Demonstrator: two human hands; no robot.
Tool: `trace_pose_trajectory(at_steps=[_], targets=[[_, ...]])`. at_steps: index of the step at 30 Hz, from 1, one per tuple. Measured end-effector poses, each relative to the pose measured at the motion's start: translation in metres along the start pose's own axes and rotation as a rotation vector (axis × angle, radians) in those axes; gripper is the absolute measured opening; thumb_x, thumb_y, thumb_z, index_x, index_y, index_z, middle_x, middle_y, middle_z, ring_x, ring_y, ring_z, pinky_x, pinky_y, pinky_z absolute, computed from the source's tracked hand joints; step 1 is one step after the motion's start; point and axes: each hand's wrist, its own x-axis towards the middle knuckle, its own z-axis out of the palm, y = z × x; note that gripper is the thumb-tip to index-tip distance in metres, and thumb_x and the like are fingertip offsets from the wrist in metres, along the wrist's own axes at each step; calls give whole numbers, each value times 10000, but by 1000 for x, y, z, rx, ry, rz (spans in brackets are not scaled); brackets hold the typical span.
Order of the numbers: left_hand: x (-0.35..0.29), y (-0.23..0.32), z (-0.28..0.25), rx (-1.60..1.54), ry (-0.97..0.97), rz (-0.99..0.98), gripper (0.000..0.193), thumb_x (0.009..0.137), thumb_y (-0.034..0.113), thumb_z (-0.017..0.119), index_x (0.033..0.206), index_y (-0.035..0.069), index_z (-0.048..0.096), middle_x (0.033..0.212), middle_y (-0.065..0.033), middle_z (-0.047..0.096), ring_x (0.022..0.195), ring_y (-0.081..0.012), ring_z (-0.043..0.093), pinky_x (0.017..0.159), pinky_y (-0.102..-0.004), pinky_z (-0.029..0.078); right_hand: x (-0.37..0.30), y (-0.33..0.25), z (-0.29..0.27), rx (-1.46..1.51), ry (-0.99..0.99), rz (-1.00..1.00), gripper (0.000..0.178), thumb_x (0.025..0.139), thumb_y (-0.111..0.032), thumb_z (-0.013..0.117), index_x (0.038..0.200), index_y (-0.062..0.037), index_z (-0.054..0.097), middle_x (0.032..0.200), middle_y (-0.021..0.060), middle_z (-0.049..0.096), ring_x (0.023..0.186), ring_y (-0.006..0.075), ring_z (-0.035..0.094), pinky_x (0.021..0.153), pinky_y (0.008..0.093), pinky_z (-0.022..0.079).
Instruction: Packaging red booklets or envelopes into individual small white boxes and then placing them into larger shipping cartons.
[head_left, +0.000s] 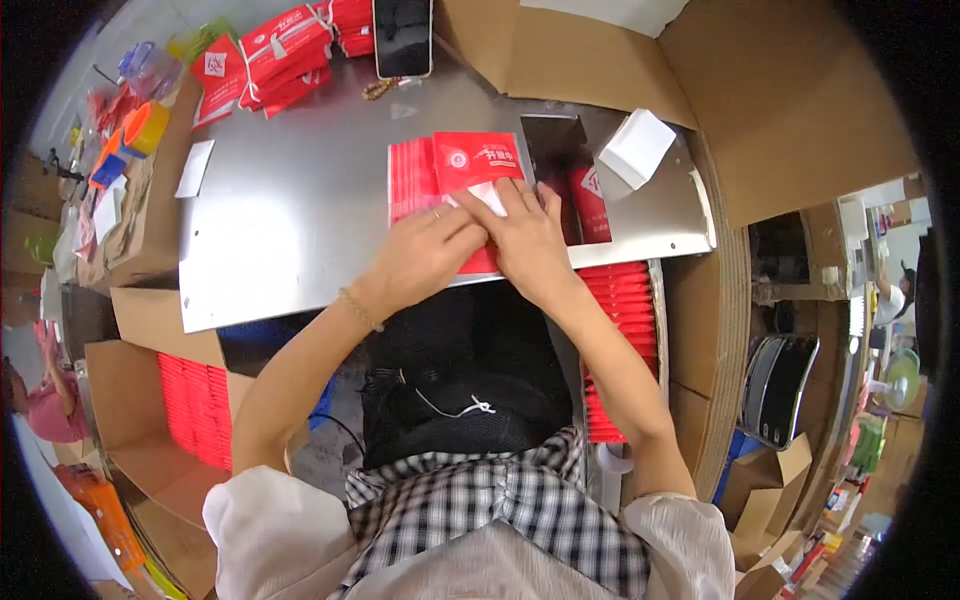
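A shiny metal tabletop point(300, 225) carried a fanned row of red packets point(409, 172). Beyond the row were a dark-screened phone point(403, 38) and a small beaded string point(379, 88); beyond it to the left, tied red bundles point(285, 52); well to its left, a white slip point(195, 168); to its right, a white block point(637, 148).

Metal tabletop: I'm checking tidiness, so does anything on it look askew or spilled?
Slightly: the tied red bundle at the far left looks askew, its packets jutting out at uneven angles. Nothing looks spilled.

Two grips point(425, 252) point(530, 238), one phone point(403, 38), one block point(640, 148)
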Motion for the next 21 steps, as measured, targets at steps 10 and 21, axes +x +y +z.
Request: trace_pose_trajectory(at_steps=[10,21], targets=[[27,8,-8,1,-172,-185,479,830,250,747,1253,81,598,1052,-147,547,993,-336,585,864,-439,495,-6,148,-68,-96,321,273,189,872,-73,688,1053,-34,725,1005,119,666,996,305,623,839,353,475],[51,-11,-13,-44,-446,-350,679,642,440,881,1134,83,580,1101,-136,655,1149,-349,575,934,-587,395,44,61,-44,432,505,563,381,930,-116,598,1281,26,556,1005,256,663,902,327,674,807,471,501]])
